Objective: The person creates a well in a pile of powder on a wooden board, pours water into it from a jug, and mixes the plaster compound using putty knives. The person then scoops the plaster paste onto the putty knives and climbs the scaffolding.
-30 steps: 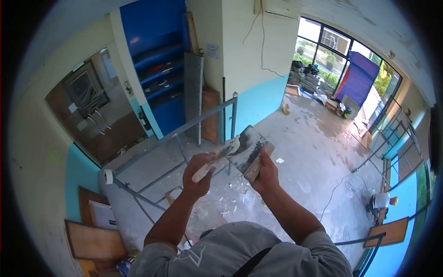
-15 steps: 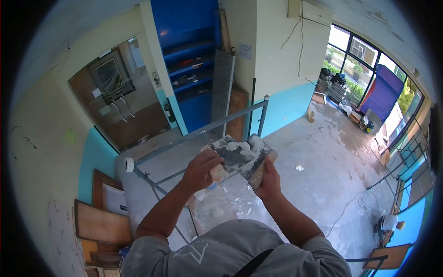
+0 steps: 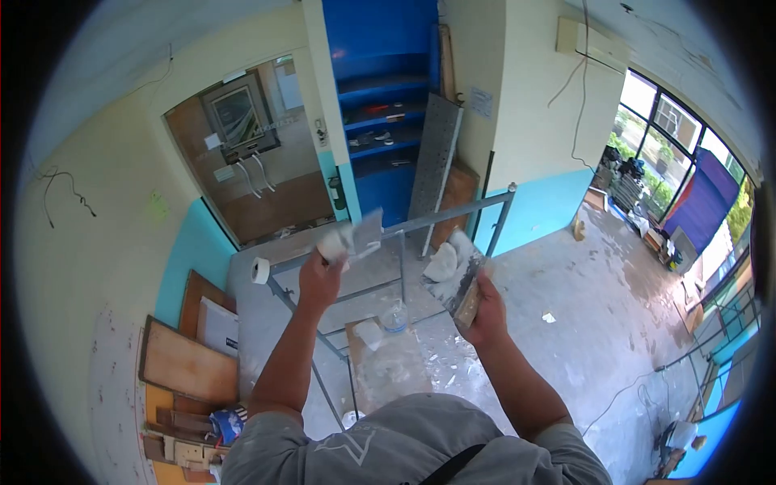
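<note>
My left hand [image 3: 321, 279] is raised at the left, its fingers wrapped round the handle of a putty knife [image 3: 368, 234]. Motion smears that blade, which points up and to the right. My right hand [image 3: 487, 311] grips a second, wide putty knife [image 3: 469, 279] by its long pale back edge. A lump of white putty [image 3: 442, 263] sits on this blade, and dark smears mark the metal. The two tools are apart, with a gap of bare view between them.
Grey metal scaffold rails [image 3: 376, 230] run in front of me, with a white roll [image 3: 260, 271] at the left corner. Below are a stained board [image 3: 388, 368] and a clear plastic container [image 3: 394, 317]. Wooden panels [image 3: 190, 360] lean at left. Another person [image 3: 679, 436] is at lower right.
My left hand has moved up and left with its putty knife, away from the right one, where the two tools met. The view has shifted, so the room sits farther right.
</note>
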The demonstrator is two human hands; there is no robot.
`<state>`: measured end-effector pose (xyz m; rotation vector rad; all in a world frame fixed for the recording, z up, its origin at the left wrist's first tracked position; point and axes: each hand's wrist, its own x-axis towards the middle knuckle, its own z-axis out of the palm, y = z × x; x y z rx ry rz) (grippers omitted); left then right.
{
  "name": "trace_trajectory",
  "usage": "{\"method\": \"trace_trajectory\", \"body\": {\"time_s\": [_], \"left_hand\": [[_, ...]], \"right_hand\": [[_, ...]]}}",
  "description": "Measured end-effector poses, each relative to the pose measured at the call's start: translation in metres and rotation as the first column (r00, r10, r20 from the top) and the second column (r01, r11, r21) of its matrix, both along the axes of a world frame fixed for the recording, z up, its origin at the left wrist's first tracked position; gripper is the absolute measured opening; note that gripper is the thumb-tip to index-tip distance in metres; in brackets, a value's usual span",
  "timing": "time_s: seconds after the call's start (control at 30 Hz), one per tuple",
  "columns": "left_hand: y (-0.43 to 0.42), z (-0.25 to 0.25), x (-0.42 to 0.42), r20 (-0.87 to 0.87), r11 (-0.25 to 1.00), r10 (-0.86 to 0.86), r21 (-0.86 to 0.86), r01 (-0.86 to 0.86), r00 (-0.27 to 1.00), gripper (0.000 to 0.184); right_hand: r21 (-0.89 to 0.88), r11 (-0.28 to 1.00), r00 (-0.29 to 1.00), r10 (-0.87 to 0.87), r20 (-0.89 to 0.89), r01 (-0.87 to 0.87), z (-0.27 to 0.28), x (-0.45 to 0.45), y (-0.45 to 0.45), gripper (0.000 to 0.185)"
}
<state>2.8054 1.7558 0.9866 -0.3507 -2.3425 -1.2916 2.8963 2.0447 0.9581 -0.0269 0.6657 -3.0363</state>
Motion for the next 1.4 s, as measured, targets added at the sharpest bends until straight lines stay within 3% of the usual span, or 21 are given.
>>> {"method": "trace_trajectory", "body": {"time_s": [0.03, 0.07, 0.13, 0.17, 0.27, 0.33, 0.37, 0.4, 0.43, 0.47, 0.53, 0.6, 0.7, 0.8, 0.87, 0.93, 1.0, 1.07, 1.23, 1.37, 1.4], "left_hand": [[-0.005, 0.012, -0.003, 0.128, 0.995, 0.075, 0.062, -0.084, 0.989, 0.028], [-0.011, 0.01, -0.013, 0.116, 0.953, -0.045, 0.302, 0.008, 0.992, 0.028], [-0.025, 0.0, -0.038, -0.003, 0.683, -0.258, 0.707, 0.185, 0.966, 0.03], [-0.027, 0.002, -0.042, -0.037, 0.511, -0.393, 0.822, 0.251, 0.919, 0.037], [-0.039, 0.008, -0.044, 0.171, 0.355, -0.611, 0.932, 0.074, 0.773, 0.039], [-0.03, 0.017, -0.031, 0.356, 0.569, -0.555, 0.822, 0.031, 0.752, 0.039], [-0.031, 0.02, -0.028, 0.444, 0.819, -0.467, 0.543, 0.185, 0.765, 0.041], [-0.033, 0.006, -0.033, 0.508, 0.876, -0.435, 0.429, 0.22, 0.743, 0.042], [-0.034, -0.009, -0.039, 0.563, 0.914, -0.398, 0.307, 0.264, 0.724, 0.045], [-0.032, -0.006, -0.024, 0.593, 0.909, -0.415, 0.311, 0.279, 0.69, 0.046], [-0.039, -0.018, -0.026, 0.548, 0.901, -0.381, 0.04, 0.432, 0.745, 0.048], [-0.043, 0.001, -0.01, 0.716, 0.937, -0.311, 0.118, 0.33, 0.625, 0.05], [-0.066, -0.031, -0.021, 0.72, 0.937, -0.271, 0.044, 0.347, 0.639, 0.055], [-0.078, -0.018, -0.001, 0.56, 0.9, -0.022, -0.349, 0.26, 0.828, 0.057], [-0.078, -0.013, 0.007, 0.614, 1.0, -0.002, -0.003, 0.005, 0.789, 0.058], [-0.074, 0.019, 0.023, 0.626, 0.918, -0.023, 0.321, -0.231, 0.779, 0.059], [-0.087, -0.015, -0.009, 0.366, 0.733, -0.141, 0.663, -0.152, 0.92, 0.053], [-0.061, 0.004, 0.008, 0.013, 0.419, -0.232, 0.904, 0.088, 0.973, 0.049], [0.001, 0.006, 0.052, -0.326, 0.607, -0.139, 0.718, 0.341, 0.935, 0.03], [0.029, 0.009, 0.071, -0.537, 0.904, -0.24, 0.181, 0.388, 0.809, 0.025], [0.034, 0.006, 0.071, -0.505, 0.893, -0.262, 0.196, 0.404, 0.823, 0.025]], "right_hand": [[0.007, 0.999, 0.998, 0.042, 0.043, -0.043, -0.011, -0.008, -0.006, 0.044], [0.013, 0.996, 0.993, 0.083, 0.084, -0.084, -0.025, -0.014, -0.01, 0.043], [0.017, 0.986, 0.976, 0.163, 0.146, -0.168, -0.04, -0.019, -0.021, 0.04], [0.012, 0.978, 0.965, 0.205, 0.166, -0.21, -0.044, -0.02, -0.03, 0.038], [0.006, 0.947, 0.929, 0.313, 0.198, -0.32, -0.051, -0.023, -0.057, 0.033], [0.01, 0.917, 0.907, 0.394, 0.149, -0.4, -0.068, -0.035, -0.068, 0.034], [0.007, 0.914, 0.905, 0.401, 0.14, -0.406, -0.067, -0.037, -0.074, 0.035], [0.008, 0.91, 0.903, 0.411, 0.124, -0.415, -0.063, -0.037, -0.08, 0.037], [0.042, 0.906, 0.904, 0.416, 0.098, -0.421, -0.056, -0.038, -0.085, 0.038], [0.074, 0.904, 0.906, 0.416, 0.081, -0.422, -0.05, -0.035, -0.088, 0.039], [0.02, 0.888, 0.887, 0.458, 0.061, -0.459, -0.049, -0.032, -0.087, 0.039], [0.04, 0.903, 0.902, 0.422, 0.094, -0.427, -0.044, -0.029, -0.085, 0.039], [0.0, 0.925, 0.921, 0.38, 0.084, -0.381, -0.054, -0.036, -0.078, 0.039], [0.05, 0.974, 0.975, 0.222, 0.003, -0.222, -0.027, -0.034, -0.068, 0.039], [0.091, 0.989, 0.992, 0.121, -0.042, -0.117, -0.004, -0.035, -0.058, 0.039], [0.097, 0.993, 0.997, 0.066, -0.049, -0.061, 0.005, -0.042, -0.05, 0.04], [0.074, 0.997, 0.998, 0.025, -0.06, -0.02, -0.001, -0.052, -0.051, 0.039], [0.027, 1.0, 1.0, -0.004, 0.031, 0.003, 0.01, -0.038, -0.052, 0.037], [-0.008, 1.0, 0.998, -0.027, 0.053, 0.028, 0.025, -0.019, -0.065, 0.039], [0.007, 1.0, 0.997, -0.029, 0.074, 0.028, 0.032, -0.009, -0.059, 0.04], [-0.004, 0.999, 0.997, -0.038, 0.067, 0.039, 0.029, -0.008, -0.054, 0.041]]}}
